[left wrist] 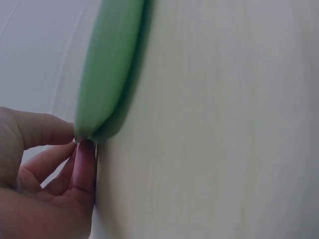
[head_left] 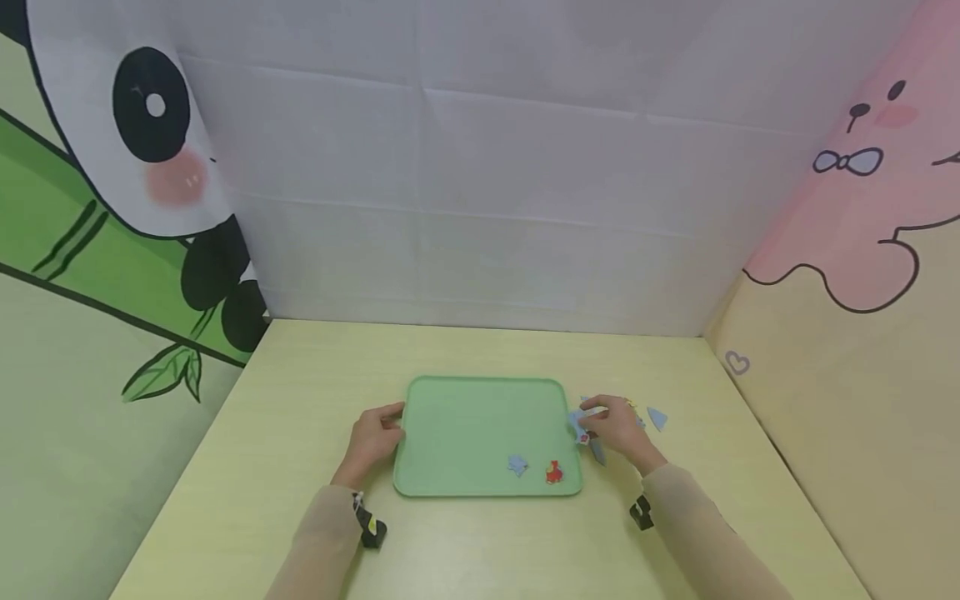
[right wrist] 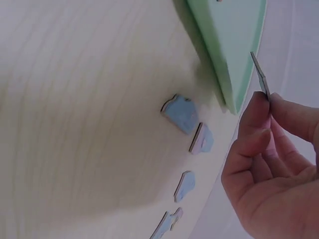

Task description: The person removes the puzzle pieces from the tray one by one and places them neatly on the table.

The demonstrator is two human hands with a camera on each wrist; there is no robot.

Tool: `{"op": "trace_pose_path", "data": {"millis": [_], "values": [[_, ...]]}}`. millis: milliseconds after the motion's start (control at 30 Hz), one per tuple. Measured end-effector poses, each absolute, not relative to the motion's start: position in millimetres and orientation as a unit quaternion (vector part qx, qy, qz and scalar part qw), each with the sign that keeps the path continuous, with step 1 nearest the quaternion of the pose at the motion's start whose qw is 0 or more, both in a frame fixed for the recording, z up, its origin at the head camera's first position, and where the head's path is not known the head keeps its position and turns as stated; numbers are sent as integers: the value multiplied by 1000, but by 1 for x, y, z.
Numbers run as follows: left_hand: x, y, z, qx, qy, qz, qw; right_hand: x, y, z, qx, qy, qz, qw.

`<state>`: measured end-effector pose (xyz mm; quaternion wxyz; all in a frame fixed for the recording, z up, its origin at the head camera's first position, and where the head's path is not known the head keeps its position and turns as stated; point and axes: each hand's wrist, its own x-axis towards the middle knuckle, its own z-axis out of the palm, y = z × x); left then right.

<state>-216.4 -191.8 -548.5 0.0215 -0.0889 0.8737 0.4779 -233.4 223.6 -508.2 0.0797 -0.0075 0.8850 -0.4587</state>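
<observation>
A shallow light-green tray (head_left: 457,433) lies on the table, with a small blue flat piece (head_left: 517,465) and a red one (head_left: 553,472) near its front right corner. My left hand (head_left: 372,437) pinches the tray's left edge between thumb and fingers; its green wall (left wrist: 107,64) fills the upper part of the left wrist view. Just past the right edge, my right hand (head_left: 618,429) pinches a thin flat puzzle piece (right wrist: 260,74), seen nearly edge-on and raised above the table. Below it lie several loose blue puzzle pieces (right wrist: 180,113), partly hidden by this hand in the head view.
A blue triangular piece (head_left: 657,417) lies right of the right hand, and a dark narrow piece (head_left: 597,452) is close to the tray's right side. A pale wooden table (head_left: 465,550) runs back to a white cloth (head_left: 487,208). Printed cartoon panels flank both sides.
</observation>
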Motion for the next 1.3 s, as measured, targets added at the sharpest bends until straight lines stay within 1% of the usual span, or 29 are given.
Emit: {"op": "trace_pose_path", "data": {"millis": [167, 367, 600, 933, 1300], "values": [[-218, -192, -550, -91, 874, 477, 21, -230, 244, -516, 0, 892, -446, 70], [-218, -192, -552, -88, 874, 478, 22, -229, 265, -522, 10, 898, -434, 72], [-217, -192, -550, -92, 874, 476, 23, -227, 282, -531, 31, 923, -381, 51], [-217, -192, -549, -92, 876, 473, 23, -223, 287, -538, 54, 924, -372, 71], [-218, -195, -551, -85, 876, 475, 24, -220, 281, -537, 23, 947, -316, 42]]}}
